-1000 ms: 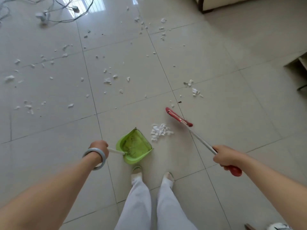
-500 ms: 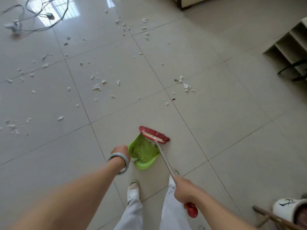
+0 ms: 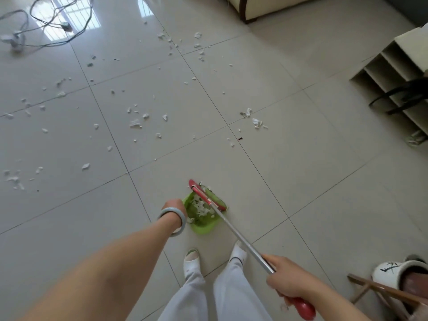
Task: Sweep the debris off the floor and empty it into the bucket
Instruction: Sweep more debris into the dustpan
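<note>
On my far left, grey cables [image 3: 34,31] loop across the glossy pale floor tiles [image 3: 69,205], beside a bright window reflection. White paper debris [image 3: 136,122] is scattered over the left and middle tiles, with a smaller cluster near a grout crossing further right.

Low in the middle I see the left hand [image 3: 172,208], a pale bangle [image 3: 172,224] on its wrist. It is curled into a fist against the rear edge of the green dustpan [image 3: 203,225], with the pan's handle hidden under it. The pan sits on the floor just ahead of two white-clad feet and holds a heap of white scraps.

The red broom head [image 3: 207,198] lies across the pan's mouth. Its metal shaft runs back to the right hand [image 3: 287,278], whose fingers wrap it above the red grip.

A cream sofa base [image 3: 266,8] stands at the top and a pale open shelf unit [image 3: 393,66] on the right. A white slipper [image 3: 391,272] sits in the lower right corner beside a wooden frame [image 3: 382,290].
</note>
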